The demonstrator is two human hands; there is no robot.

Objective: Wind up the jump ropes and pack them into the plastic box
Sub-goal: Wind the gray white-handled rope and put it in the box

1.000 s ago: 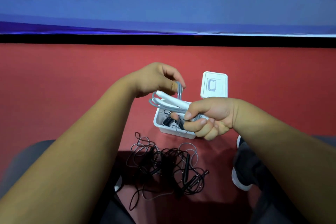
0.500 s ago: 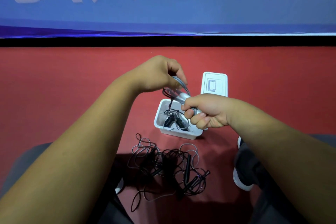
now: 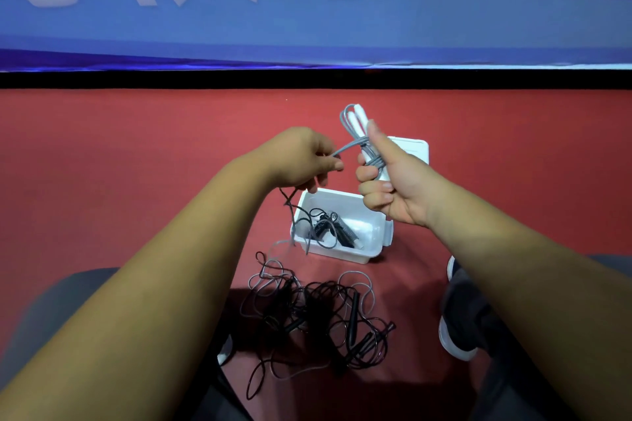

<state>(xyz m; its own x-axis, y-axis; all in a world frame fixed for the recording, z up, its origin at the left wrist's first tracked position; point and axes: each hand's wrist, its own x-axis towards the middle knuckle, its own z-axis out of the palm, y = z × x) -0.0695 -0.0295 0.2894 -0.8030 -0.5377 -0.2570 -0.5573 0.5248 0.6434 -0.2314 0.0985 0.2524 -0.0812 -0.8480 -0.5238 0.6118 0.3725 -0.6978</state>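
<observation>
My left hand [image 3: 301, 161] is at the left, above the red floor [image 3: 136, 154]. Its fingers are curled, and they pinch the free end of the grey jump rope [image 3: 355, 144] between thumb and fingertips. A thin strand hangs from under this hand down to the left rim of the plastic box [image 3: 345, 251]. From the pinch the grey cord goes tight to the right, to the two white handles [image 3: 359, 116], where it is wound in several turns around them.

Below and between my hands the box stands open on the floor, and one black rope [image 3: 333, 231], already coiled, lies inside it. Nearer to me, in front of the box, the loose black ropes [image 3: 318, 314] lie in one tangled heap on the floor, apart from the box.

My right hand [image 3: 393, 181] holds the white handles upright above the far right corner of the box. The fingers are closed around the handles and the wound cord, and the thumb lies straight up along them. Behind this hand the white lid [image 3: 415, 147] lies flat on the floor, partly hidden. At the far right, low, my shoe [image 3: 455, 335] rests on the floor
</observation>
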